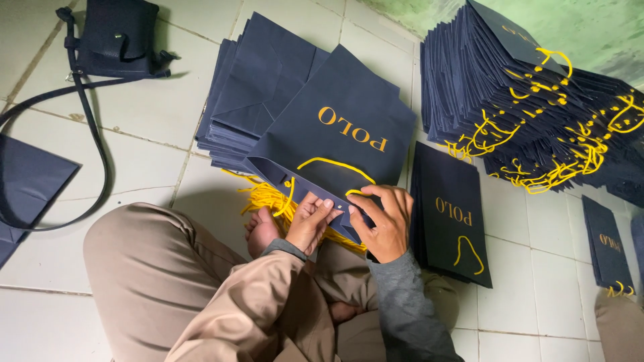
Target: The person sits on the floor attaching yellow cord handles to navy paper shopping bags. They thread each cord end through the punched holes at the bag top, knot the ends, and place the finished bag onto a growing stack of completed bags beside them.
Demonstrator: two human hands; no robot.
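Left hand (307, 224) and right hand (384, 224) pinched shut on top rim of flat navy paper bag (342, 134), at yellow cord handle (335, 163); bag above lap, over loose yellow cords (265, 198) on white tile floor (154, 114)

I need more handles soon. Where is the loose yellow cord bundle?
Head view, centre: the yellow cord bundle lies on the tiled floor beside the left hand.

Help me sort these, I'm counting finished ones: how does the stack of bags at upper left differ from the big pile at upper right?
The upper-left stack lies flat with no cord handles showing; the upper-right pile has yellow cord handles hanging from its bags. The upper-left stack is lower and neater; the upper-right pile is taller and fanned out, leaning. Both are dark navy paper bags on the tiled floor.
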